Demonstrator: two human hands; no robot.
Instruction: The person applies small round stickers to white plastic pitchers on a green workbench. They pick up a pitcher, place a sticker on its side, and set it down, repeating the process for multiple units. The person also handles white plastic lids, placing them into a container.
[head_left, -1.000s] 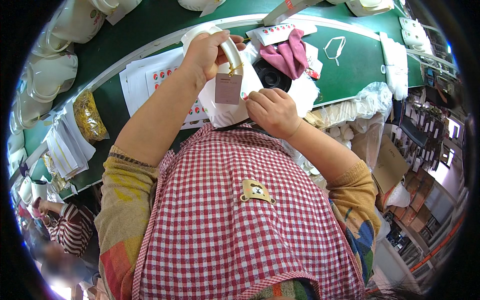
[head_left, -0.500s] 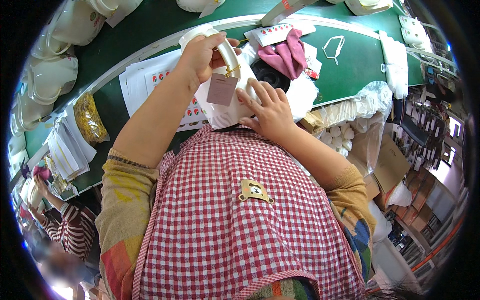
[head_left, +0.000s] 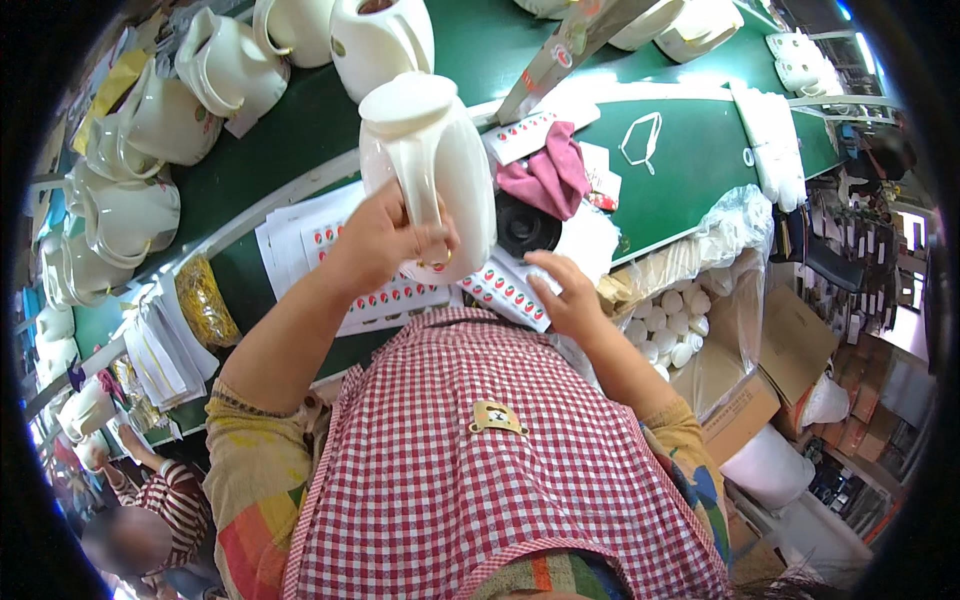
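My left hand (head_left: 375,245) is closed round the handle of a glossy white ceramic pitcher (head_left: 468,175), lifted over the near edge of the green table. The pitcher stands roughly upright, its spout rim away from me. My right hand (head_left: 568,300) is off the pitcher, fingers apart and holding nothing. It hovers beside a sheet of small red and green stickers (head_left: 505,292) and a round black base (head_left: 520,232). More sticker sheets (head_left: 400,295) lie beneath the pitcher. The tag seen earlier on the handle is hidden now.
Several white pitchers (head_left: 160,125) line the far left. A pink cloth (head_left: 550,178) lies behind the black base, and a metal post (head_left: 555,60) slants above it. A carton of white rounded pieces (head_left: 665,325) stands at right. A striped-sleeved co-worker (head_left: 170,515) is at lower left.
My left hand has swung the pitcher up and away from my body, turning it more upright. My right hand has let go of its side and drawn back to the right.
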